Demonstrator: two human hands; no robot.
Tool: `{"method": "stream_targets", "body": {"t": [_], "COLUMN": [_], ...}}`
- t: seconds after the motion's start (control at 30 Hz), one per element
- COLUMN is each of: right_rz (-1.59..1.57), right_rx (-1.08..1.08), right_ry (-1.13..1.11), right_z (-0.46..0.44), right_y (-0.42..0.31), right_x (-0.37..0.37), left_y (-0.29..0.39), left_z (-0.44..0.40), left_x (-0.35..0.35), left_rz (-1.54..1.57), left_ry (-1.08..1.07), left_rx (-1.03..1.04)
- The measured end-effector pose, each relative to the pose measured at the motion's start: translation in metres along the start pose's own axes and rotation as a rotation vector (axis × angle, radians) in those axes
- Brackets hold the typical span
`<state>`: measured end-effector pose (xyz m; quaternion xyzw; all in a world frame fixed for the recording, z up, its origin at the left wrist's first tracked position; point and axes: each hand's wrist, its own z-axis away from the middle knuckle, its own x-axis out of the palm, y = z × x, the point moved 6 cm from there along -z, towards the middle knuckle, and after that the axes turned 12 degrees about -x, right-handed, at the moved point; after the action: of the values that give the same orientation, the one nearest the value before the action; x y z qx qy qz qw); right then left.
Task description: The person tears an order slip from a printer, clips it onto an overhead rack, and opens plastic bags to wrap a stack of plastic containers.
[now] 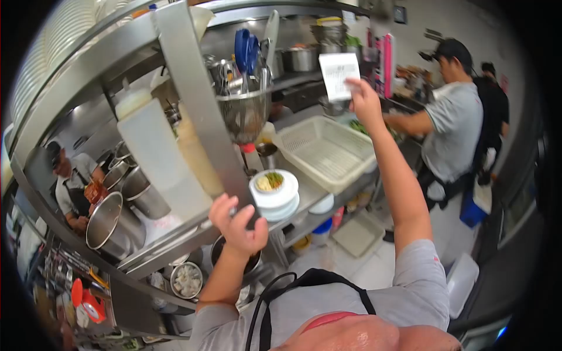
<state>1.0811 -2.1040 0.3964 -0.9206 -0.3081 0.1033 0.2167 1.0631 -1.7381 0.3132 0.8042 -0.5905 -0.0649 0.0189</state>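
Note:
My right hand [364, 100] is raised and stretched forward, its fingers closed on a white printed slip [338, 70], like an order ticket. Nearer to me, my left hand [239, 227] is lifted beside the steel shelf post with its fingers apart. Something thin and greyish shows by those fingers; whether it is held or belongs to the shelf behind, I cannot make out. Just beyond the left hand, a small dish of chopped green and pale food [270, 181] sits on a stack of white plates [280, 206].
A white perforated basket [328, 143] lies on the steel counter. A steel post [196, 88] rises close on my left, near squeeze bottles [199, 152] and steel pots [108, 225]. One co-worker [453, 111] stands at the right, another [73, 181] beyond the shelf at left. Utensils [246, 52] fill a bowl.

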Motion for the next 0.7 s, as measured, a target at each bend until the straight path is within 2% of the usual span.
{"method": "stream_targets", "body": {"t": [0.1,0.23,0.27,0.37,0.5,0.53,0.57,0.67,0.7], "right_rz": [-0.12,-0.397,-0.384,-0.455,-0.325,-0.335,-0.486,-0.311,-0.297], "right_rx": [-0.093,0.061,0.061,0.019,-0.106,-0.167,-0.059,-0.228,-0.184], "right_ry": [0.032,-0.151,-0.177,-0.172,-0.131,-0.083,-0.101,0.082,0.084], "right_z": [-0.122,-0.214,-0.229,-0.263,-0.303,-0.307,-0.308,-0.305,-0.299], "right_y": [0.049,0.096,0.105,0.11,0.103,0.097,0.1,0.11,0.119], "right_x": [0.044,0.135,0.153,0.198,0.233,0.234,0.24,0.226,0.221], "left_y": [0.0,-0.001,-0.001,-0.002,-0.003,-0.002,-0.003,-0.002,-0.004], "left_z": [0.004,0.002,0.003,0.002,0.002,0.003,0.003,0.001,0.004], "left_x": [0.021,0.035,0.036,0.039,0.043,0.043,0.043,0.043,0.041], "left_rz": [-0.333,-0.576,-0.603,-0.701,-0.793,-0.808,-0.825,-0.831,-0.821], "left_ry": [0.068,0.096,0.129,0.162,0.145,0.138,0.123,0.118,0.125], "left_rx": [0.046,-0.013,-0.012,-0.023,-0.057,-0.057,-0.064,-0.088,-0.093]}}
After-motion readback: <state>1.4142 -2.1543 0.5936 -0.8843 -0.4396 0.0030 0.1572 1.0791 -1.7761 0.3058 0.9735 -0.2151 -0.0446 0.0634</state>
